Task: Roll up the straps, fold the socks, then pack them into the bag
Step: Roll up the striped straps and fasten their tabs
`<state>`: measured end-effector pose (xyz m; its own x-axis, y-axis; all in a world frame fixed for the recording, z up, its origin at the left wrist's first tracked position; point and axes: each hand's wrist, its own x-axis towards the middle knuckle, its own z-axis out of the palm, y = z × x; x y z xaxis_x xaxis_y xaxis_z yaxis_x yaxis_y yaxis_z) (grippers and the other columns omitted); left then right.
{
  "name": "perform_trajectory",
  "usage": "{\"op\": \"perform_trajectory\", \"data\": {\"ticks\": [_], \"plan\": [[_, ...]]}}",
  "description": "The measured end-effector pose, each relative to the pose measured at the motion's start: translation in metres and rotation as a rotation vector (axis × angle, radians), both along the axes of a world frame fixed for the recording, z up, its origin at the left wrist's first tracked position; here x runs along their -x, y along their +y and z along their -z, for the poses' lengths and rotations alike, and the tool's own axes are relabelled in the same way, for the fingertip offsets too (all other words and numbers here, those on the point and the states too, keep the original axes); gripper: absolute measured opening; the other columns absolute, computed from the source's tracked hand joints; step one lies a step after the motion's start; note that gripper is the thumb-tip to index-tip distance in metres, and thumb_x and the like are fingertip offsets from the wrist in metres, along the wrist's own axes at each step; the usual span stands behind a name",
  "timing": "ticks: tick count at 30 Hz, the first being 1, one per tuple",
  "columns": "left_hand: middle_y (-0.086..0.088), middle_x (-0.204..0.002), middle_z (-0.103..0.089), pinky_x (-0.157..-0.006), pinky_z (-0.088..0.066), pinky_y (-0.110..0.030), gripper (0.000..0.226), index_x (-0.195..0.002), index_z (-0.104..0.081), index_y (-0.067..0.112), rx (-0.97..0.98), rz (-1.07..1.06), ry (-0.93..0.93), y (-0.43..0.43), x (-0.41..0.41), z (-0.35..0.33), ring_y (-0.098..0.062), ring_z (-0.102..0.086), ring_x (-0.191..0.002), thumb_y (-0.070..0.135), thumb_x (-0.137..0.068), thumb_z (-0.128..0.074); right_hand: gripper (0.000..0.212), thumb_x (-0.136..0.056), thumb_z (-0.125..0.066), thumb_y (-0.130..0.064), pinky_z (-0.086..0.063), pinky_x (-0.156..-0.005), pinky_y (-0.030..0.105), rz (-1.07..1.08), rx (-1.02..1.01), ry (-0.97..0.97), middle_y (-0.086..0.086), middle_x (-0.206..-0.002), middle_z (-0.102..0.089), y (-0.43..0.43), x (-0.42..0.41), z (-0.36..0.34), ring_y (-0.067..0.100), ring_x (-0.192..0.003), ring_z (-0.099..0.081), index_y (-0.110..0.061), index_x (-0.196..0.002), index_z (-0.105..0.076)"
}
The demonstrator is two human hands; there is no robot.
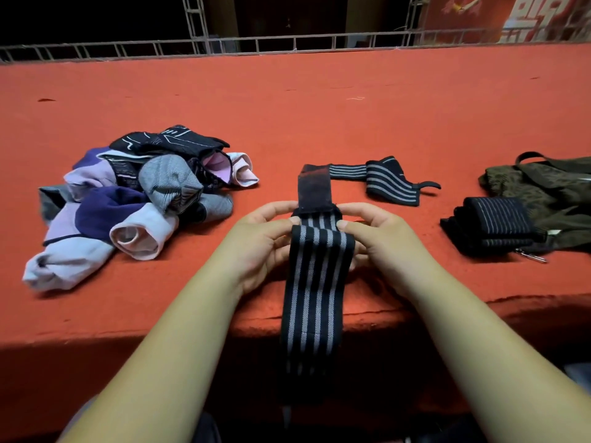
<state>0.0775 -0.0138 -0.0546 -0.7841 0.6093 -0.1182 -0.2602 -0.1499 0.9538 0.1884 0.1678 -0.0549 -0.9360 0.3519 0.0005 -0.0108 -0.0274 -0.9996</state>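
Note:
A black strap with grey stripes [315,282] hangs over the table's front edge. My left hand [262,241] and my right hand [380,238] pinch it at its upper part, one on each side, thumbs on top. Its plain black end [315,191] lies on the table beyond my fingers. A second striped strap [388,180] lies unrolled behind, to the right. A rolled striped strap [492,223] rests against the dark olive bag [543,187] at the right. A pile of socks [128,199] in purple, pink, grey and black sits at the left.
The table is covered in red cloth [287,107] and its front edge runs under my forearms. A metal clip [532,255] of the bag lies near the rolled strap. A metal railing [256,44] runs along the far side.

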Motion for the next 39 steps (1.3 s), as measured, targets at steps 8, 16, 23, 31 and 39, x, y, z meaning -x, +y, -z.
{"op": "perform_trajectory", "data": {"ticks": [8,16,23,31,39], "plan": [[-0.021,-0.111,-0.069,-0.082,-0.059,-0.033,0.034,-0.131,-0.069,0.0,-0.059,-0.053,-0.045,0.008,0.013,0.01,-0.031,-0.055,-0.097,-0.003,-0.1,-0.057,0.03,-0.103,-0.056,-0.001,-0.052,-0.047,0.024,0.048,0.084,0.019,0.003,-0.077,-0.071,-0.003,0.02,0.006,0.011,-0.052,-0.06,-0.017,-0.114,-0.079],[-0.011,-0.1,-0.076,-0.066,-0.06,-0.024,0.029,-0.127,-0.071,0.001,-0.068,-0.054,-0.008,0.013,0.013,0.011,-0.016,-0.072,-0.078,0.012,-0.101,-0.065,0.026,-0.103,-0.055,-0.015,-0.053,-0.055,0.031,0.06,0.146,0.024,0.004,-0.089,-0.073,0.004,0.03,0.01,0.023,-0.069,-0.066,-0.015,-0.11,-0.08],[-0.017,-0.105,-0.075,-0.058,-0.056,-0.021,0.031,-0.128,-0.069,0.005,-0.119,-0.092,0.028,0.012,0.01,0.01,-0.015,-0.072,-0.067,-0.001,-0.098,-0.066,0.025,-0.1,-0.071,-0.028,-0.054,-0.069,0.037,-0.004,0.058,0.06,0.006,-0.102,-0.075,0.002,0.026,0.015,0.028,-0.085,-0.067,-0.024,-0.125,-0.073],[-0.015,-0.1,-0.076,-0.07,-0.062,-0.026,0.034,-0.129,-0.063,-0.005,-0.182,-0.172,0.077,0.012,0.013,0.016,-0.023,-0.073,-0.085,-0.003,-0.095,-0.07,0.034,-0.101,-0.071,-0.015,-0.05,-0.068,0.037,-0.058,0.051,0.092,0.009,-0.087,-0.069,-0.001,0.027,0.021,0.029,-0.083,-0.067,-0.018,-0.135,-0.067],[-0.021,-0.114,-0.076,-0.071,-0.061,-0.028,0.031,-0.127,-0.065,-0.004,-0.21,0.017,0.058,0.012,0.006,0.009,-0.023,-0.077,-0.09,0.007,-0.098,-0.068,0.024,-0.099,-0.074,-0.015,-0.044,-0.055,0.028,0.095,-0.12,0.209,0.003,-0.071,-0.061,0.005,0.031,0.017,0.015,-0.061,-0.056,-0.017,-0.123,-0.072]]}}
